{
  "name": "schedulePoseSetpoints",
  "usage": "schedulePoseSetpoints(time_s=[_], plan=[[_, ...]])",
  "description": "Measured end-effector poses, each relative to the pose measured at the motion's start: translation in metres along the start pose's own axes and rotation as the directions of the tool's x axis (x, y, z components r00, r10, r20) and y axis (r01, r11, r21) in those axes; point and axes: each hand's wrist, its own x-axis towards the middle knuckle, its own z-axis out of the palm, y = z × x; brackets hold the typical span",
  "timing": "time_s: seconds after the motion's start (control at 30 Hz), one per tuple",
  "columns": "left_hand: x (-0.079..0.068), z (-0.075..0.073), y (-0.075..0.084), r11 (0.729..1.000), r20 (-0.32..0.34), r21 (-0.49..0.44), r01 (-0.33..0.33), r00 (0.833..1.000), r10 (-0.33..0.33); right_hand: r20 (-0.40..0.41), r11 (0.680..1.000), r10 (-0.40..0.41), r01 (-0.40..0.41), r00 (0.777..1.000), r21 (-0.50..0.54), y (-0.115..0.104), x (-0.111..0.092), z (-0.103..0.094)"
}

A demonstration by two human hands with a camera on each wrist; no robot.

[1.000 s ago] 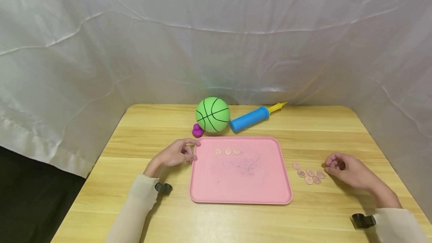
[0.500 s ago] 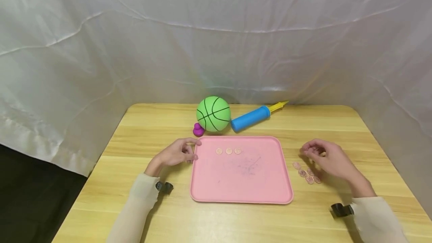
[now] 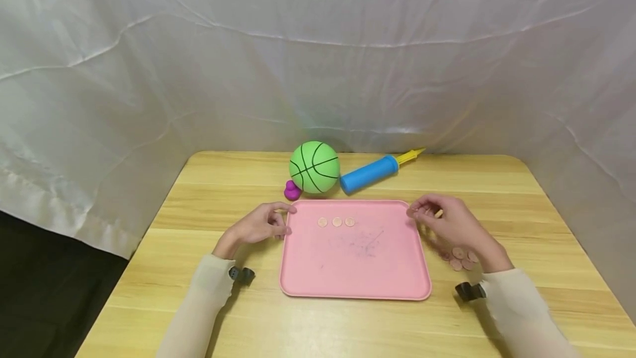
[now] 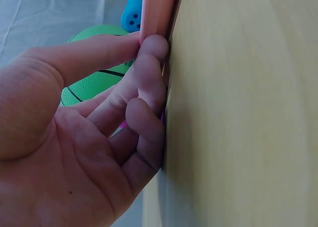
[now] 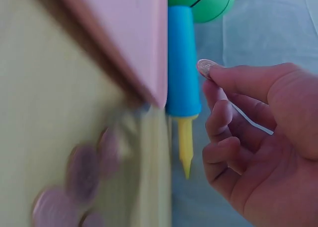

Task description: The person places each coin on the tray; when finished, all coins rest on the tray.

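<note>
My left hand [image 3: 255,226] holds the left rim of a pink tray [image 3: 355,278]; in the left wrist view the thumb lies on the rim and curled fingers sit against its side. Three coins [image 3: 337,222] lie in a row near the tray's far side. Between thumb and index finger, my right hand [image 3: 454,228] pinches a coin [image 5: 206,67] above the tray's far right corner. Several more coins [image 3: 457,253] lie on the table to the right of the tray, partly hidden by the right hand and wrist.
Behind the tray stands a green ball [image 3: 314,167] with black lines, a small purple toy [image 3: 292,190] beside it. A blue hand pump [image 3: 370,174] with a yellow nozzle lies to the ball's right. Pale cloth [image 3: 348,70] hangs around the wooden table [image 3: 238,319].
My right hand has moved left from beyond the loose coins to the tray's right corner, carrying the coin. The left hand has stayed at the tray's rim.
</note>
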Motion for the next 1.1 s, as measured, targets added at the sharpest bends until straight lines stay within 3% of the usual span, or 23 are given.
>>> schedulePoseSetpoints(time_s=[0.27,0.53,0.73,1.1], plan=[[0.000,-0.001,-0.001,1.000,0.000,-0.001,0.001,1.000,-0.001,0.078,0.997,-0.023,0.017,0.997,0.073,-0.020,0.031,0.019],[0.000,-0.002,0.000,1.000,0.002,-0.002,0.007,1.000,-0.007,0.151,0.996,-0.061,0.051,0.987,0.070,-0.024,0.054,0.048],[0.000,-0.002,0.001,1.000,-0.001,-0.009,0.005,1.000,-0.005,0.177,0.992,-0.125,0.118,0.976,0.049,-0.028,0.061,0.062],[-0.001,-0.001,-0.001,1.000,-0.002,-0.005,0.001,1.000,-0.001,0.224,0.995,-0.101,0.096,0.969,0.032,-0.035,0.066,0.076]])
